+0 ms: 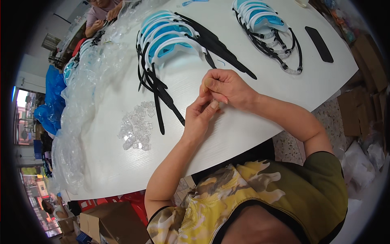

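My left hand [200,116] and right hand [224,87] met over the white table [252,126], fingertips pinched together on something too small to make out — possibly a clear clip. Loose pile of clear clips [137,125] lay to my left, uncontained. Stacked blue-and-white goggles [168,36] with black straps [160,91] just beyond; plastic bags [81,101] along the far-left edge.
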`<state>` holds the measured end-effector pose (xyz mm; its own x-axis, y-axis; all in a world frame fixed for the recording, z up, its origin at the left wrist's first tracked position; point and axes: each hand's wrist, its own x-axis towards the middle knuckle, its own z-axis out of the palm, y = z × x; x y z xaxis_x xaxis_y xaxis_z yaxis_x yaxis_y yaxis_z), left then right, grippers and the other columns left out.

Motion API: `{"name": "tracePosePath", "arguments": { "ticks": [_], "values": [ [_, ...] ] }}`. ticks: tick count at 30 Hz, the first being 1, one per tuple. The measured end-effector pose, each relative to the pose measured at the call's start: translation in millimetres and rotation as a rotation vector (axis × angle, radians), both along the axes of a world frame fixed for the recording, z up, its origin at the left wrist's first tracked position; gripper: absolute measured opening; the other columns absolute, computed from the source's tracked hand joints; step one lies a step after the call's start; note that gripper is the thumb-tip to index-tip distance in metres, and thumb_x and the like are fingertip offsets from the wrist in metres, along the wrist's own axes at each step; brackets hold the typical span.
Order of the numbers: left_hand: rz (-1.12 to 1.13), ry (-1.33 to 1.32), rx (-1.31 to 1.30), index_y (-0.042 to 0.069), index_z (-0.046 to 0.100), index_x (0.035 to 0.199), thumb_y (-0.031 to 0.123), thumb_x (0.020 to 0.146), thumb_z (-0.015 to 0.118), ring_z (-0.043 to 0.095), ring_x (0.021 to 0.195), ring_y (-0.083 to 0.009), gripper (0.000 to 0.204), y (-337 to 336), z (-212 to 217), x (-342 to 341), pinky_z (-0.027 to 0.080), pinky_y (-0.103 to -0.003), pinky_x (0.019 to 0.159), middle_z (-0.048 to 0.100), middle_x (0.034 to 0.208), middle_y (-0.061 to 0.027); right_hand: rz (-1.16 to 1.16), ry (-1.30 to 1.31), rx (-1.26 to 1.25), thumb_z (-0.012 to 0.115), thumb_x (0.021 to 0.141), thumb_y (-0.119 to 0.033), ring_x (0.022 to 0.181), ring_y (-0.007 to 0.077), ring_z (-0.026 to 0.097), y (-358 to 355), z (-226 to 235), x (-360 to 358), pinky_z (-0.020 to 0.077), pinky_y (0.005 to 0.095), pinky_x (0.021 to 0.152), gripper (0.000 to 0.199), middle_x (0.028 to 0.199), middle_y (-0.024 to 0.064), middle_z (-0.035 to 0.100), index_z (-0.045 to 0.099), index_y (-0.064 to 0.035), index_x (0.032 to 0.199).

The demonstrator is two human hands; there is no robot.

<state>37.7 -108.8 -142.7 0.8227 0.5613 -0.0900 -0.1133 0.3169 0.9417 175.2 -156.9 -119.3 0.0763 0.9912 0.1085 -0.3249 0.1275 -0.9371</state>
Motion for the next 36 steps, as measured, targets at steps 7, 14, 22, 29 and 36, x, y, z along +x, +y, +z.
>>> {"name": "tracePosePath", "arguments": {
  "ticks": [7,14,22,29,36],
  "values": [
    [-0.071,0.080,-0.002,-0.001,0.053,0.106,0.009,0.083,0.053,0.051,0.072,-0.0109,0.025,-4,-1,-2,0.044,-0.025,0.068,0.054,0.094,-0.0039,0.132,0.122,-0.090,0.049,0.087,-0.022,0.048,0.0014,0.039,-5,6,11,0.0381,0.0163,0.054,0.024,0.075,0.0059,0.058,0.053,-0.0027,0.074],
    [0.244,0.008,0.236,-0.002,0.052,0.104,0.010,0.082,0.055,0.054,0.076,-0.0127,0.026,-2,19,2,0.046,-0.027,0.071,0.056,0.090,-0.0064,-0.139,-0.014,0.112,0.049,0.087,-0.021,0.081,0.0097,0.052,-2,14,22,0.0410,0.0240,0.076,0.022,0.092,0.0055,0.058,0.056,-0.0008,0.094],
    [0.384,-0.127,0.585,0.000,0.051,0.104,0.008,0.083,0.054,0.051,0.081,-0.0097,0.023,-3,27,26,0.042,-0.021,0.073,0.054,0.093,-0.0057,-0.391,-0.547,0.331,0.057,0.081,-0.014,0.074,0.0106,0.054,-11,15,17,0.0446,0.0229,0.068,0.020,0.081,0.0044,0.054,0.054,-0.0030,0.098],
    [0.459,-0.125,0.925,0.002,0.047,0.109,0.004,0.081,0.051,0.050,0.094,-0.0157,0.029,10,18,32,0.039,-0.027,0.082,0.052,0.103,-0.0075,-0.231,-0.351,0.278,0.045,0.089,-0.022,0.069,0.0087,0.051,-16,28,43,0.0431,0.0225,0.062,0.022,0.073,0.0034,0.053,0.054,-0.0022,0.088],
    [0.388,0.118,1.406,0.005,0.059,0.092,-0.002,0.068,0.059,0.053,0.076,-0.0205,0.025,20,19,27,0.039,-0.031,0.073,0.060,0.085,-0.0057,-0.023,-0.706,0.192,0.047,0.087,-0.017,0.076,0.0101,0.046,-23,31,48,0.0396,0.0230,0.068,0.016,0.084,0.0019,0.048,0.054,-0.0028,0.085]
  ]
}}
